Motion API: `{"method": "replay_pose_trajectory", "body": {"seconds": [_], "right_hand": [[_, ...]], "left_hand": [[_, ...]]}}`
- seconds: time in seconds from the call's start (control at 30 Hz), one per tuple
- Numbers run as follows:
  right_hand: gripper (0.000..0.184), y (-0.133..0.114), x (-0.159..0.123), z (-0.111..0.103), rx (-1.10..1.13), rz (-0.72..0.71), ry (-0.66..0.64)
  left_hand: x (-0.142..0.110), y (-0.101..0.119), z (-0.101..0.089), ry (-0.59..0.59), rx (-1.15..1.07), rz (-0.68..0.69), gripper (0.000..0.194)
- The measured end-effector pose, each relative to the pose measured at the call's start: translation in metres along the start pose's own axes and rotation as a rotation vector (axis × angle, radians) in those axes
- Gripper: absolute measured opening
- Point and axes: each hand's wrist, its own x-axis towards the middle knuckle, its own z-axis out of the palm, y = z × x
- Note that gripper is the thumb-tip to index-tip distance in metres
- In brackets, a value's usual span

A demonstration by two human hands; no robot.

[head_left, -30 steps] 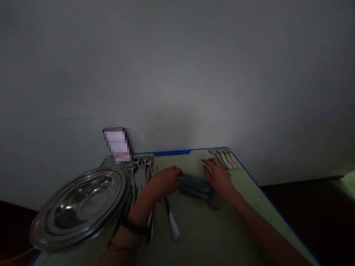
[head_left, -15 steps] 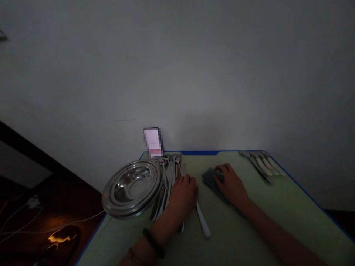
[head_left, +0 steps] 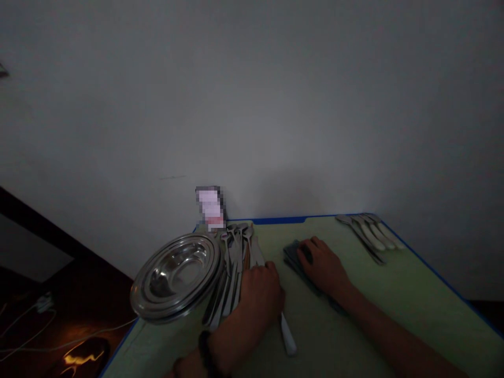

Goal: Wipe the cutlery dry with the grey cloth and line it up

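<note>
Touching folded grey-blue cloth (head_left: 292,253) is the right hand (head_left: 323,266); the left hand (head_left: 262,291) curls over a silver metal knife (head_left: 289,337) (whether gripping, unclear).

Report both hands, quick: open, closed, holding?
Left hand: curled over the knife; grip hidden, can't tell.
Right hand: on the gray cloth, fingers bent; grip can't be told.

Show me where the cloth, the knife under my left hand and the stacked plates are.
Cloth (head_left: 294,257), head view: its far part.
Knife (head_left: 289,336), head view: middle of its handle.
Plates (head_left: 186,272), head view: inside the top one.
</note>
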Motion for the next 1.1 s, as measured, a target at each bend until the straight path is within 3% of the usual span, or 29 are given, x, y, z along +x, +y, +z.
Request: {"method": "replay_pose_trajectory", "body": {"seconds": [0.27,0.5,0.63,0.7,0.8,0.97,1.1], "right_hand": [[0.029,-0.001,0.0,-0.005,-0.012,0.024,-0.018],[0.044,0.009,-0.018,-0.021,-0.097,-0.077,-0.076],[0.059,0.013,-0.023,-0.02,-0.118,-0.09,-0.081],[0.058,0.015,-0.022,-0.017,-0.1,-0.089,-0.08],[0.045,0.016,-0.017,-0.012,-0.028,-0.057,-0.055],[0.032,0.017,-0.002,-0.009,0.333,0.075,0.041],[0.039,0.023,0.007,-0.012,0.473,0.177,0.06]], "left_hand": [[-0.006,0.023,-0.002,-0.085,-0.023,0.088,0.044],[0.008,0.008,0.01,-0.011,-0.178,0.079,0.051],[0.012,-0.005,0.018,0.06,-0.407,0.088,0.031],[0.014,-0.008,0.025,0.107,-0.531,0.085,0.021],[0.016,-0.012,0.036,0.18,-0.7,0.077,0.011],[0.014,-0.015,0.043,0.26,-0.888,0.058,0.01],[0.01,-0.011,0.04,0.161,-1.135,0.041,0.011]]}}
